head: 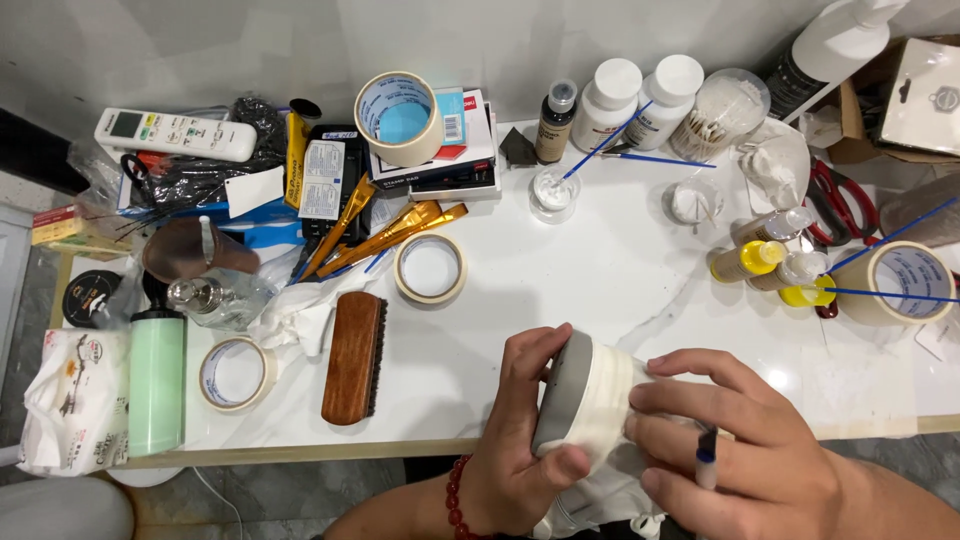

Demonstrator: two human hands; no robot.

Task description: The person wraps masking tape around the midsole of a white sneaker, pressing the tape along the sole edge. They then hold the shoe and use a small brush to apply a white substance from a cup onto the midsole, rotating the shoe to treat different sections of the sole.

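Note:
A white shoe with a grey sole (590,400), wrapped in strips of cream masking tape, is held over the table's near edge. My left hand (520,440), with a red bead bracelet at the wrist, grips the sole side. Across the taped upper lies my right hand (740,440), which also pinches a thin blue-handled brush (706,462) between its fingers. Part of the shoe is hidden under both hands.
On the white table (600,270) lie masking tape rolls (430,268), a wooden brush (355,357), flat paint brushes (385,235), small bottles (610,100), yellow squeeze bottles (745,260), paint cups (553,192), red scissors (835,205), a green bottle (157,380) and a remote (175,133).

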